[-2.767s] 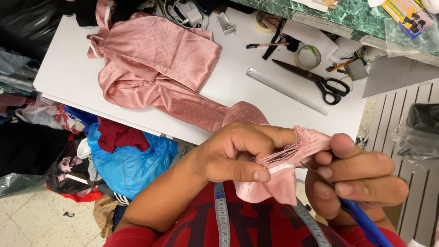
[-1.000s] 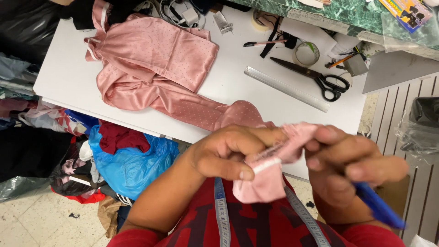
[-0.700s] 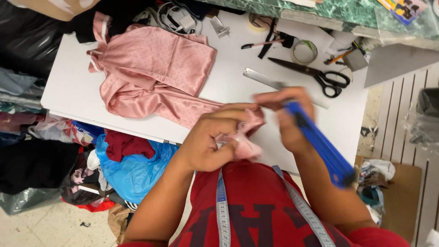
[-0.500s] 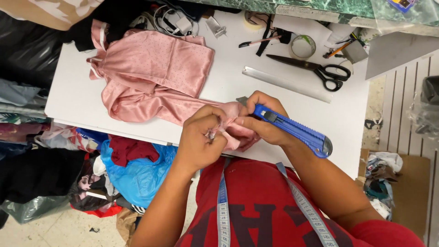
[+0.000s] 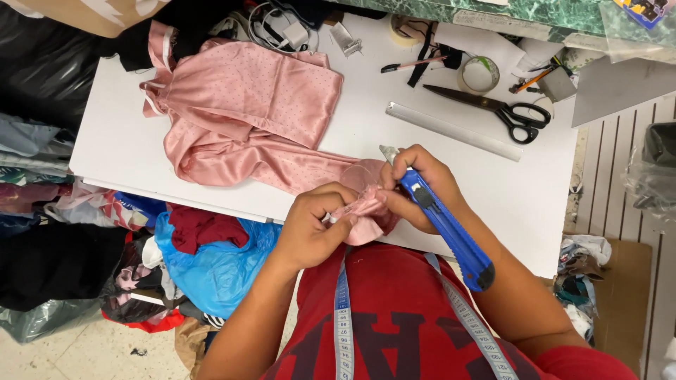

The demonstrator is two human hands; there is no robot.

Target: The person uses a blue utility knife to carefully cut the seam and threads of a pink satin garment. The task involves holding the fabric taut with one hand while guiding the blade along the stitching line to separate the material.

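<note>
1. I see the left hand [image 5: 310,229] pinched shut on a bunched end of the pink garment [image 5: 243,127], just at the near edge of the white table [image 5: 549,204]; the fold is drawn taut, which I judge presents a seam to the blade.
2. The right hand [image 5: 422,183] is clamped around a blue utility knife [image 5: 443,222], blade end over the fold, handle slanting back towards the body. Both hands sit close together.
3. The cloth is satiny, dotted and crumpled; most lies spread on the table.
4. Black-handled scissors [image 5: 493,109] and a flat metal ruler [image 5: 454,130] lie well apart.
</note>
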